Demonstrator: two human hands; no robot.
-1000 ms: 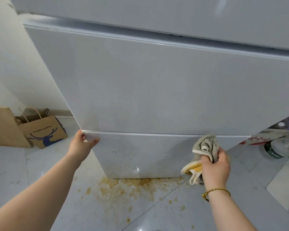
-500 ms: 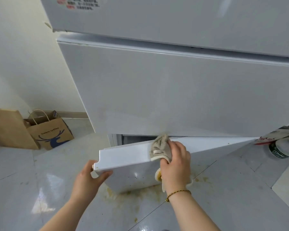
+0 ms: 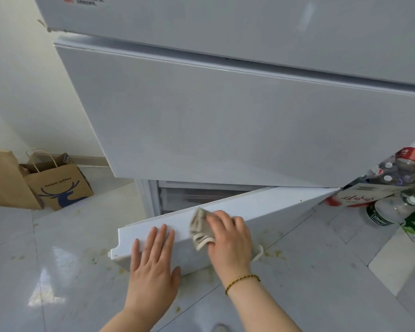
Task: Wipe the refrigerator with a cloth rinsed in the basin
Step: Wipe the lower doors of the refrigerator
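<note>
Glossy pale grey floor tiles (image 3: 58, 271), flecked with yellowish stains (image 3: 272, 254), mirror bright light. A cream wall (image 3: 22, 92) rises left. At its foot stand a deer-printed brown paper bag (image 3: 60, 188) and a plain brown paper bag (image 3: 3, 180). Clear plastic bottles (image 3: 393, 207) are heaped at the right.

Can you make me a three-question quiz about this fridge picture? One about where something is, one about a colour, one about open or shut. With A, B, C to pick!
1. Where is the cloth?
A. On the floor.
B. On the top edge of the bottom door.
C. In a bucket.

2. What colour is the deer on the paper bag?
A. Blue.
B. Red.
C. Green.

3. How is the bottom door?
A. Shut tight.
B. Taken off.
C. Swung open.

Answers:
1 B: the right hand presses it there.
2 A: the deer print is dark blue.
3 C: the inside of the fridge shows behind it.
</note>
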